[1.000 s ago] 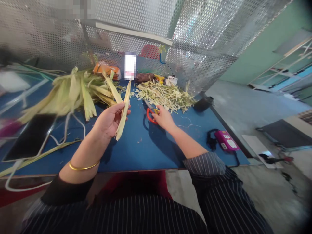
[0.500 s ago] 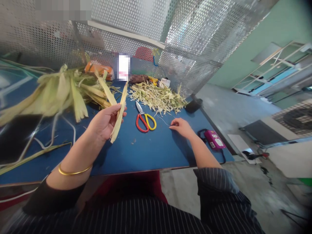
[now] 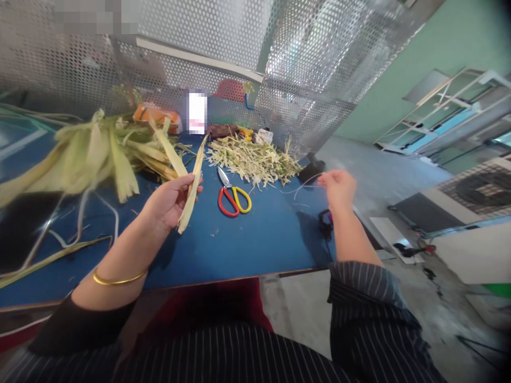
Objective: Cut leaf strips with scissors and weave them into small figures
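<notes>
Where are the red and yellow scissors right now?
The scissors lie on the blue table, middle of the head view, just in front of the pile of leaf scraps, between both hands.

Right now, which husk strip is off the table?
The folded strip in the left hand, held upright above the blue table. The rest lie in the pile at the table's back left.

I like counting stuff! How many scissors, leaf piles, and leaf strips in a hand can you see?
Scissors: 1
Leaf piles: 2, the long leaves and the cut scraps
Leaf strip in the left hand: 1
Total: 4
</notes>
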Tool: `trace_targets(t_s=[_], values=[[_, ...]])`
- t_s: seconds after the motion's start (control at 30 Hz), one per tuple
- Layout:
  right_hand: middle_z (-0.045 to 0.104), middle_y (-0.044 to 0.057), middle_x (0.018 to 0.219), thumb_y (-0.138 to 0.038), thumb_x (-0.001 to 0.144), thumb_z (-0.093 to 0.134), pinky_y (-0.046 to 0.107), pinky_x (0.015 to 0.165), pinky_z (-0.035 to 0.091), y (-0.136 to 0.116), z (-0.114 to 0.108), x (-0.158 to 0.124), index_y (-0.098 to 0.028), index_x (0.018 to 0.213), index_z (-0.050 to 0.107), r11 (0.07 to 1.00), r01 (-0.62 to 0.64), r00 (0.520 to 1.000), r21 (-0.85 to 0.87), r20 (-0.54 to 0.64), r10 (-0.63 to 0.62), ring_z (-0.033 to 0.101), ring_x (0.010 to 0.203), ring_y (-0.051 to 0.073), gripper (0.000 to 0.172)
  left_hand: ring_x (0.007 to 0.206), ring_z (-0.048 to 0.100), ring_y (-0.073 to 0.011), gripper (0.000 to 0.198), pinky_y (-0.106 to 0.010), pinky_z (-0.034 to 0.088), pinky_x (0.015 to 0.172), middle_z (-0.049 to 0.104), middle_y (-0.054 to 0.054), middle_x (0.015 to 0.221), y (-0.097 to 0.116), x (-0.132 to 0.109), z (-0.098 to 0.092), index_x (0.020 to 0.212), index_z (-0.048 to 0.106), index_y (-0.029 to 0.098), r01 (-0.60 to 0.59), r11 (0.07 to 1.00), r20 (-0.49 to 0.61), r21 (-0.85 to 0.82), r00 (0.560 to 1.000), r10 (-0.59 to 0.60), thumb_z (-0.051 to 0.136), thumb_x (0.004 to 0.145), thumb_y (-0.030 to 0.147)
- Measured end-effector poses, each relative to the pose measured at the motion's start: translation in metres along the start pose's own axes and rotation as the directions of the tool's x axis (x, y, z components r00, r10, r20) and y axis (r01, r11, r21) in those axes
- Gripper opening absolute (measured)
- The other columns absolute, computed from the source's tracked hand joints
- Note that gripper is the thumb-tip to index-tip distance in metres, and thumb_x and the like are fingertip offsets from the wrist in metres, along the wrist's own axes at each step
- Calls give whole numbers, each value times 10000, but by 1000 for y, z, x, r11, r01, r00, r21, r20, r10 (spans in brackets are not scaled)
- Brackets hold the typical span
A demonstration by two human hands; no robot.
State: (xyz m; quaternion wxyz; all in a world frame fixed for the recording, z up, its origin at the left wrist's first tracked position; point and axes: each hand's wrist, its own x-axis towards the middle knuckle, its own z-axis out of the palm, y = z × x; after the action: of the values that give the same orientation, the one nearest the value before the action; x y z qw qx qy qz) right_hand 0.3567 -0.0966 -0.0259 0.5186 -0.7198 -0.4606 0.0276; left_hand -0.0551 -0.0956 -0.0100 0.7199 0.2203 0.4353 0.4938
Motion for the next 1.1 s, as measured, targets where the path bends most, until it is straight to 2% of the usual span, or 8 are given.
trace_targets(t_s=[0.27, 0.4, 0.53, 0.6, 0.7, 0.83, 0.97, 1.1], values=[[698, 57, 736, -224, 772, 533, 307, 701, 472, 23, 14, 6, -180, 745, 583, 890, 19, 963, -455, 248, 107, 634, 690, 167, 73, 520, 630, -98, 117, -160, 526, 464, 693, -46, 699, -15, 3, 3, 869, 622, 107, -15, 999, 37, 50, 999, 13, 607, 759, 72], [674, 183, 953, -139, 719, 585, 467, 894, 387, 16, 11, 1, -123, 857, 626, 814, 67, 973, -577, 217, 73, 580, 1002, 306, 146, 544, 635, -101, 103, -167, 531, 485, 687, -56, 704, -18, 3, 6, 860, 615, 109, -12, 998, 42, 65, 999, 9, 579, 781, 54], [512, 229, 1270, -169, 812, 515, 508, 1067, 165, -32, 19, -20, -100, 1092, 586, 717, 341, 939, -608, 180, -294, 357, 1268, 329, 297, 631, 661, -124, 130, -197, 550, 564, 676, -49, 701, -23, 1, 10, 843, 618, 122, -59, 998, 30, 11, 998, 59, 590, 763, 23], [583, 179, 1179, -303, 890, 449, 487, 1061, 200, -68, 35, -39, -169, 1088, 601, 664, 545, 830, -512, 218, -514, 416, 1208, 305, 283, 614, 647, -115, 133, -199, 541, 568, 665, -38, 685, -29, 1, 12, 828, 630, 127, -84, 996, 68, -20, 994, 85, 605, 746, 25], [673, 88, 900, -419, 885, 467, 411, 920, 375, -116, 71, -79, -217, 829, 640, 790, 601, 773, -121, 340, -536, 576, 927, 241, 272, 554, 606, -80, 138, -180, 510, 554, 648, -7, 681, -37, 8, 14, 825, 637, 145, -154, 986, 75, -62, 984, 159, 668, 711, 73], [649, 11, 736, -469, 764, 599, 281, 623, 438, -143, 124, -136, -206, 804, 598, 934, 258, 581, 248, 732, -355, 576, 657, 159, 266, 539, 590, -81, 180, -176, 468, 507, 642, 9, 675, -46, 18, 15, 842, 630, 156, -219, 972, 14, -90, 975, 221, 704, 682, 123], [526, -36, 589, -405, 740, 617, 247, 516, 347, -131, 147, -158, -201, 651, 493, 950, 161, 639, 268, 705, -308, 461, 539, 116, 256, 518, 582, -94, 184, -195, 462, 495, 631, 10, 633, -52, 25, 17, 827, 609, 152, -178, 978, 4, -111, 984, 179, 686, 674, 85], [539, -29, 601, -372, 757, 599, 247, 540, 375, -122, 142, -153, -191, 654, 522, 922, -47, 616, 384, 738, -276, 474, 542, 111, 222, 503, 574, -99, 182, -219, 473, 496, 631, 6, 639, -54, 34, 14, 836, 626, 148, -173, 984, 20, -51, 985, 174, 700, 673, 112]])
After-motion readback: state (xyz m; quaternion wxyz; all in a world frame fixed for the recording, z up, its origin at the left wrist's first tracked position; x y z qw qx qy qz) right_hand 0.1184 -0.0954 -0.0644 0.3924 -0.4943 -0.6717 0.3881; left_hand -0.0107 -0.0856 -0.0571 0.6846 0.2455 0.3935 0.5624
